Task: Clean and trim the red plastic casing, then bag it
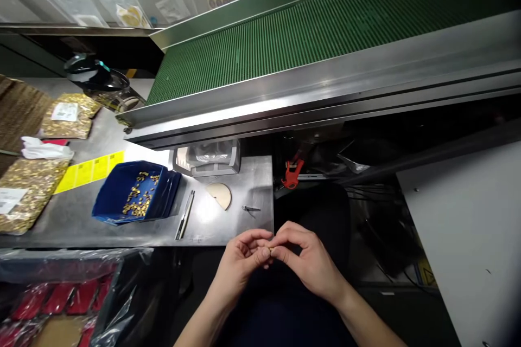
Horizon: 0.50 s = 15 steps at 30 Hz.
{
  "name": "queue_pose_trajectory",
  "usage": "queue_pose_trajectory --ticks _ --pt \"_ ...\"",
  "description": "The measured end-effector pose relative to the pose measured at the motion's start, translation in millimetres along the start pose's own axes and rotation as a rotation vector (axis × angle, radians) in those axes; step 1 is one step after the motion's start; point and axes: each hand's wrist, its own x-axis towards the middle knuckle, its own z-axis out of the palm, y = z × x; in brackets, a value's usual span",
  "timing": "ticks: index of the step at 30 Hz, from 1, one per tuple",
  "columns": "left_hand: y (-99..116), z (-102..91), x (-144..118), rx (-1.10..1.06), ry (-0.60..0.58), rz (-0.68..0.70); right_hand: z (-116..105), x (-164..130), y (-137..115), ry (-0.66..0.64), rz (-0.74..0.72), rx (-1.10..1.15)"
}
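Observation:
My left hand (248, 252) and my right hand (299, 252) meet over my lap, just off the front edge of the steel table. Thumbs and fingers of both pinch one tiny gold-coloured metal piece (271, 249), mostly hidden by the fingertips. On the table to the left, a blue bin (108, 195) holds many small gold pieces (140, 200). Beside it lie tweezers (185, 216), a pale half-round disc (220, 194) and a small nail clipper (251, 209).
A green ribbed conveyor belt (264, 38) with a metal side rail crosses above the table. Bags of gold pieces (30, 187), a yellow label strip (89, 171) and a dark bottle (101, 81) stand left. A plastic-lined crate (109, 282) with red packets is lower left. A white surface (472, 217) lies right.

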Motion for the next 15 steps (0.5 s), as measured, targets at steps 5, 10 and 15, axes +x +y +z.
queue_pose_trajectory --ticks 5,10,15 --pt "-5.6 5.6 0.5 -0.112 -0.042 0.068 -0.5 -4.8 10.5 0.074 0.013 0.131" --pt "-3.9 8.3 -4.7 -0.149 -0.055 0.088 -1.0 -8.0 12.9 0.062 0.031 0.21" --pt "-3.0 10.5 -8.5 -0.123 -0.038 0.068 3.4 -11.6 6.4 0.047 0.006 0.17"
